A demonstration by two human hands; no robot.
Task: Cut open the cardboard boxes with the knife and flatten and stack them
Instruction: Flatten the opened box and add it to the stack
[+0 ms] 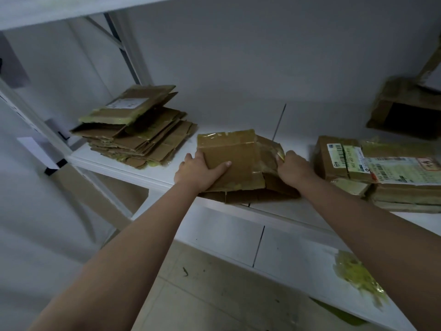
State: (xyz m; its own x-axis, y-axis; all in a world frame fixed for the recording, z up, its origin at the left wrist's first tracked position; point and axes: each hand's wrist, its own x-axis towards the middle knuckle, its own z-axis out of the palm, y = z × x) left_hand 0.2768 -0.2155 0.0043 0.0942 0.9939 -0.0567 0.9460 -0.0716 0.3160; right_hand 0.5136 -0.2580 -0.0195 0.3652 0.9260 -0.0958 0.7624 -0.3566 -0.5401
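A taped brown cardboard box (235,158), partly collapsed, lies at the front edge of the white shelf (152,173). My left hand (199,172) grips its left side, thumb across the top panel. My right hand (292,168) clutches the crumpled, tape-covered right side. To the left sits a pile of flattened boxes (136,130). On the right lie unopened boxes with shipping labels (381,168). No knife is visible.
An open box (405,108) hangs blurred at the far right above the shelf. A wad of yellowish tape (358,278) lies on the lower shelf. White uprights and braces stand at the left. The wall is close behind.
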